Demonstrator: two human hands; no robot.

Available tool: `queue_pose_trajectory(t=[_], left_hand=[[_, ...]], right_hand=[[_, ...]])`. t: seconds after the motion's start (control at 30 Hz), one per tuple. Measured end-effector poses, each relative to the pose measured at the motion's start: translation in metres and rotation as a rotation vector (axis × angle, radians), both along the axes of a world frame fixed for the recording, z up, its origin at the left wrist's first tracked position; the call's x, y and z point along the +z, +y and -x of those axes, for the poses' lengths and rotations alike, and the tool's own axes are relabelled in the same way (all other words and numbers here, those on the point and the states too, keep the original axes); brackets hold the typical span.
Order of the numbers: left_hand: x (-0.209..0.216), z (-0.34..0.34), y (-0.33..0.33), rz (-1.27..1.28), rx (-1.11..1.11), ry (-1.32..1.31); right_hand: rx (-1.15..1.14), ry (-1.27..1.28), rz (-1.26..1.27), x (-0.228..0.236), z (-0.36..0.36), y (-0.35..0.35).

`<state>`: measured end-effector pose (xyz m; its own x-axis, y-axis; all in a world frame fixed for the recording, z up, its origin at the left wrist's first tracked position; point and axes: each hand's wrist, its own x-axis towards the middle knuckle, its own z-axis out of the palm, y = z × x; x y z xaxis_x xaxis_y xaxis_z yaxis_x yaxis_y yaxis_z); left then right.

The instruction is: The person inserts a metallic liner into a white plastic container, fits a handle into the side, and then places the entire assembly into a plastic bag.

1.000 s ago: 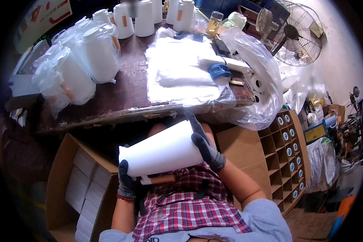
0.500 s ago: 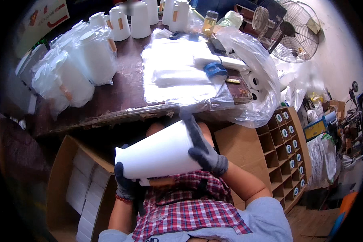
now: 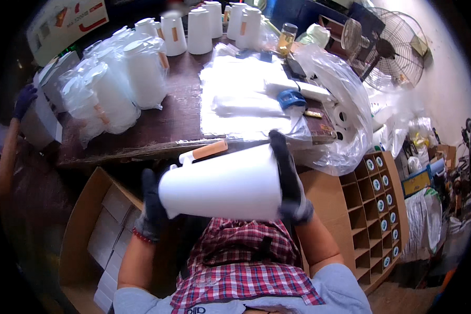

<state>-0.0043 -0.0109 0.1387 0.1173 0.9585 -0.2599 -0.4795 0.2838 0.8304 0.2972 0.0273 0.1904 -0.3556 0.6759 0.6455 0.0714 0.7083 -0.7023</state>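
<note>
Fan [image 3: 386, 48]: upper right, wire cage, beside pale wall [image 3: 447, 78].
Jar [image 3: 287, 39]: clear, amber liquid inside, far side of dark table [image 3: 182, 99].
Tape dispenser [image 3: 291, 98]: blue, table's right half.
Right carton [image 3: 322, 209]: cardboard, gridded; round-topped items [image 3: 383, 225] fill the right-hand cells.
Left carton [image 3: 74, 246]: open, white boxes [image 3: 105, 233] within.
Far right: silvery sack [image 3: 423, 220], yellow-and-blue bin [image 3: 412, 182] just behind.

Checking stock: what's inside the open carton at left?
In the carton: white boxes packed together. What lies under them is covered, and the left arm hides part of the carton's right side.
</note>
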Motion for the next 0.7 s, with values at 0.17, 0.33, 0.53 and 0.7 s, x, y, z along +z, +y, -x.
queue_pose_trajectory(t=[0.17, 0.33, 0.53, 0.7], left_hand=[[-0.003, 0.0, -0.009, -0.166, 0.017, -0.094], [0.07, -0.021, -0.024, -0.974, 0.172, 0.888], [0.13, -0.044, -0.042, -1.868, -0.273, 1.246], [0.137, -0.002, 0.011, -1.403, -0.324, 1.053]], right_hand=[[-0.019, -0.232, -0.336, -0.003, -0.007, -0.001], [0.631, 0.993, 1.156, -0.068, -0.007, 0.0], [0.919, 1.25, 1.573, -0.037, 0.027, -0.046], [0.475, 0.799, 1.353, -0.057, -0.005, -0.013]])
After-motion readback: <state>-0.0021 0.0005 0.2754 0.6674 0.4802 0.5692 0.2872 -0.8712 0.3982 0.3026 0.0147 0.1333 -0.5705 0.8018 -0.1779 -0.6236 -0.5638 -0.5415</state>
